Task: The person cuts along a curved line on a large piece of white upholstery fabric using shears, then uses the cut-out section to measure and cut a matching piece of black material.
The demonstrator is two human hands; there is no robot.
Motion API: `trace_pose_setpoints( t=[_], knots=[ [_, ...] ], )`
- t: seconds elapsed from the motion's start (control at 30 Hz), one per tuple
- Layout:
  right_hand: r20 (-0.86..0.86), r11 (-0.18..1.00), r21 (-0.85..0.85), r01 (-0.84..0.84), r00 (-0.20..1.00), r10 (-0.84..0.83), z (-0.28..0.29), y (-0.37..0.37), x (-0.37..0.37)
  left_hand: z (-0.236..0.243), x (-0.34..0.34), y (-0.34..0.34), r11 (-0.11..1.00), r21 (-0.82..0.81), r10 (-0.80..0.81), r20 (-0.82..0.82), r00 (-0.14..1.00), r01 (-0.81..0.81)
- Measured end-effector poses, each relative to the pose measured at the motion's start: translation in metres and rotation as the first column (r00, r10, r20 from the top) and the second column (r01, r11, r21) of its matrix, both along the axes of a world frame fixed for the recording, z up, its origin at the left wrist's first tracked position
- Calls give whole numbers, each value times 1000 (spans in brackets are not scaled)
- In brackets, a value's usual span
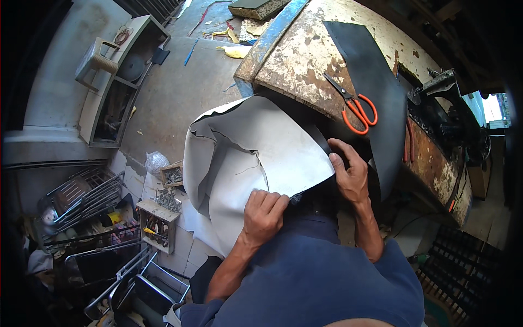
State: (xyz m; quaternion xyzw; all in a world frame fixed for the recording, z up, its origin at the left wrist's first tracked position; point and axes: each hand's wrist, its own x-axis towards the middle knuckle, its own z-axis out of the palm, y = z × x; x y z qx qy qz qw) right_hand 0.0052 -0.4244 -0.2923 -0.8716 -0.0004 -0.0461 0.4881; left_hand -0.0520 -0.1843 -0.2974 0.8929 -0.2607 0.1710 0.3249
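Over my lap drapes a large pale sheet of leather-like material (289,139), dark on its other face. It bulges into folds, and a seam with a loose thread runs down its middle. The fingers of my left hand (264,215) are curled closed on its near edge. At the sheet's right corner, my right hand (351,171) pinches the edge between thumb and fingers. Just beyond that hand, scissors with orange handles (357,109) lie on the worn table (294,65), blades apart. A long black sheet (376,76) hangs over the table's edge beside them.
A black sewing machine (457,117) stands on the table at the right. To the left are a wooden box of tools (158,229), scattered metal pieces (168,200) and stacked metal-framed chairs (81,199). Farther off, a stool (98,62) rests on a white cabinet (122,82).
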Motion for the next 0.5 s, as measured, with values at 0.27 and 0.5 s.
trace_pose_setpoints(
  t=[0.27,0.5],
  knots=[
    [207,749,-394,-533,742,638,26,27,6,18,-2,19,995,-66,81,33,996,-79],
    [117,829,-96,-551,821,559,-4,44,18,-1,21,20,861,-347,94,-610,787,-372]
  ],
)
